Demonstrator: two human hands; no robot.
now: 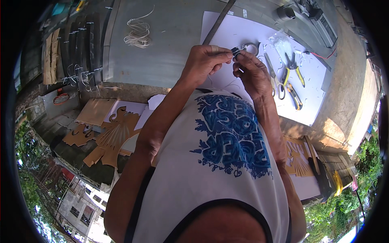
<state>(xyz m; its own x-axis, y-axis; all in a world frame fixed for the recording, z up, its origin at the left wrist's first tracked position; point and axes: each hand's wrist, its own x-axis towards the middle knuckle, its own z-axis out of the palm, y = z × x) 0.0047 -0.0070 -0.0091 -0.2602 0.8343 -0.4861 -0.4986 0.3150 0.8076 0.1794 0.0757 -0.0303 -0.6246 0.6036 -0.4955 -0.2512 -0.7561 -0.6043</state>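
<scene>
Over the white sheet (302, 111), my left hand (206, 65) and my right hand (255, 75) meet fingertip to fingertip. Both pinch a small dark piece (236, 52) with a thin whitish strand around it; its exact kind is too small to make out. Beside my left hand, a long dark strip (219, 22) runs away toward the far edge. A roll of tape (253, 49) lies just past my right fingers. To the right of that hand are scissors (277, 83), yellow-and-black pliers (291, 69) and a yellow-and-black utility knife (294, 97).
A loose coil of whitish cord (137, 34) lies on the grey tabletop (170, 52). Dark strips tied with cord (83, 48) lie at far left. Brown cut-out panels (115, 135) sit below the table's near edge. A clear plastic bag (281, 41) rests behind the pliers.
</scene>
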